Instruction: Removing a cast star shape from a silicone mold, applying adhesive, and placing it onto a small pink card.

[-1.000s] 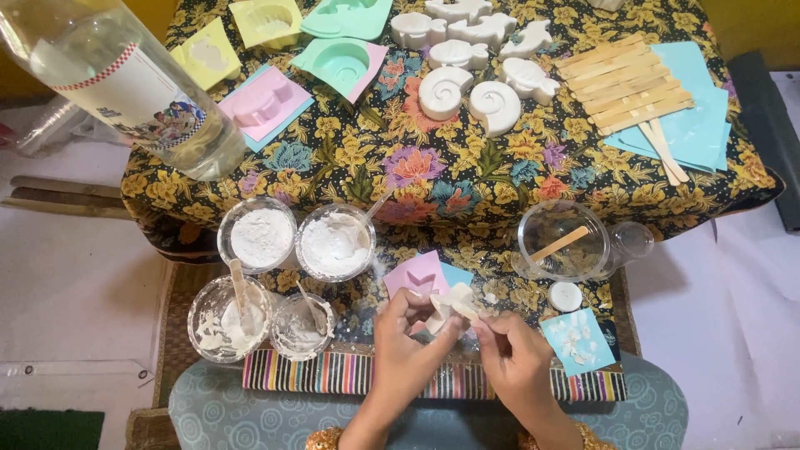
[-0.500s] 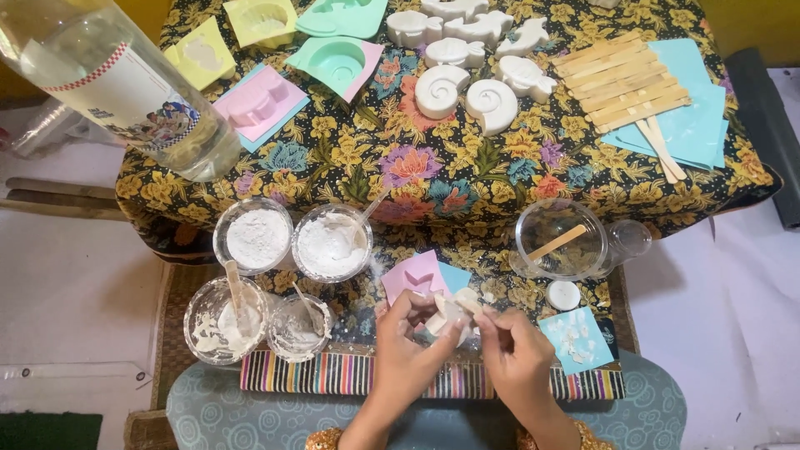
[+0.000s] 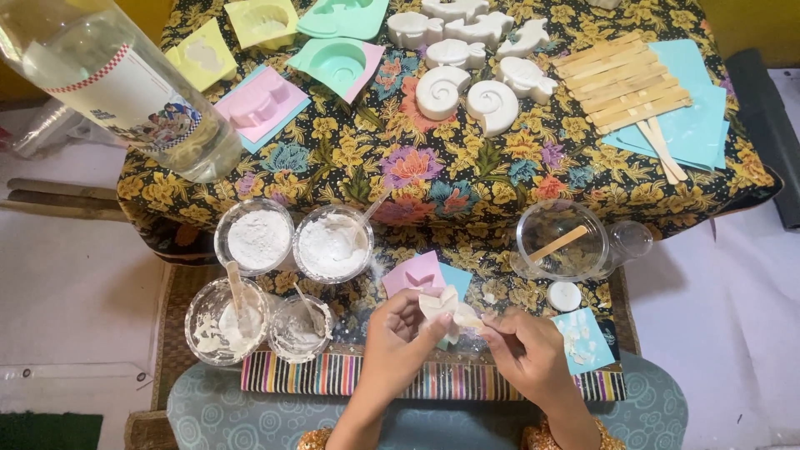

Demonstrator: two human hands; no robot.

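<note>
Head view: left hand [image 3: 398, 340] and right hand [image 3: 523, 354] pinch a white plaster butterfly [image 3: 445, 310], pink mould [image 3: 414, 274] at eleven o'clock; gentle edge support should prevent snapping.

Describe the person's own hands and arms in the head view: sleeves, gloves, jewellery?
Both the left hand and right hand are bare, no gloves. No rings or watch can be made out. The forearms are uncovered as far as the frame shows. At the bottom edge, gold, sparkly beaded bands sit around both arms; whether they are bangles or sleeve cuffs cannot be told.
</note>
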